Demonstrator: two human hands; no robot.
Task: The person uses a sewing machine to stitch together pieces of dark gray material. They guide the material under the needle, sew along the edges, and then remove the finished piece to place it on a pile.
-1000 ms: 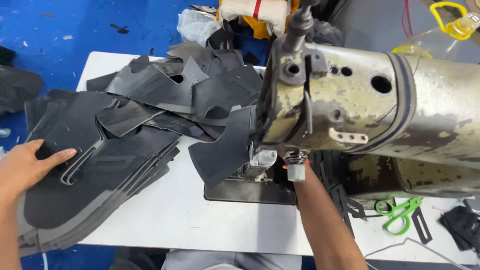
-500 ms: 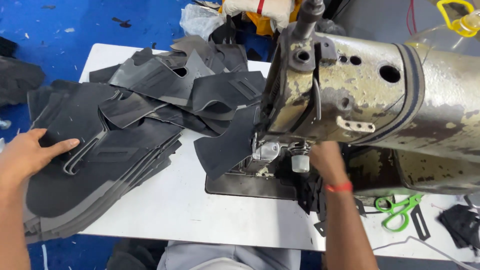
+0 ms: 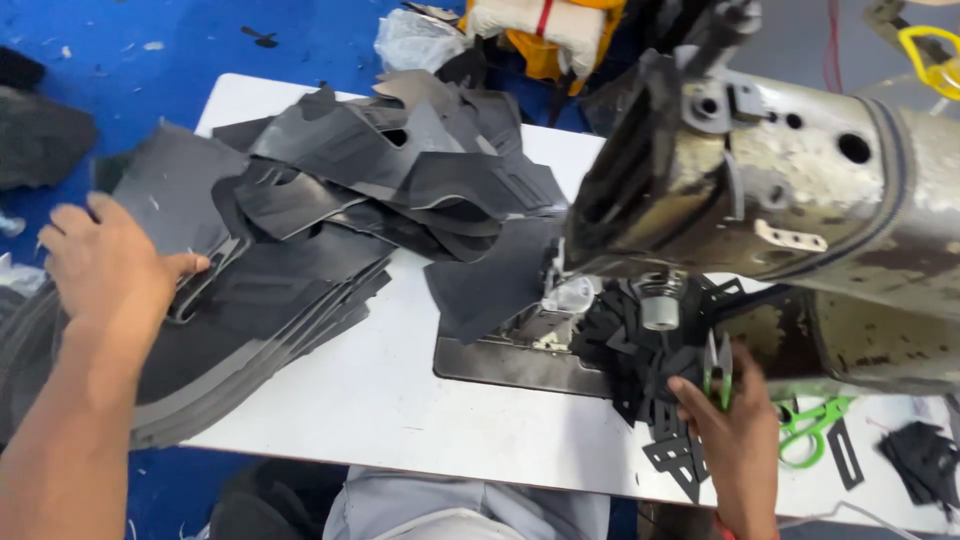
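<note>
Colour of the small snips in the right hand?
Green-handled small snips, held by the right hand; head view shows them.

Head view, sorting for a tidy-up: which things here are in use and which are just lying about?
In use:
left hand on the stack of dark cut pieces
right hand holding green snips by small black pieces
sewing machine

Lying about:
green scissors
clear bag

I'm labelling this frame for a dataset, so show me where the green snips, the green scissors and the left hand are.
green snips (image 3: 722,372), head view, on the blades above the right hand's fingers.
green scissors (image 3: 806,430), head view, on a handle loop.
left hand (image 3: 105,268), head view, on the back of the hand.
</note>
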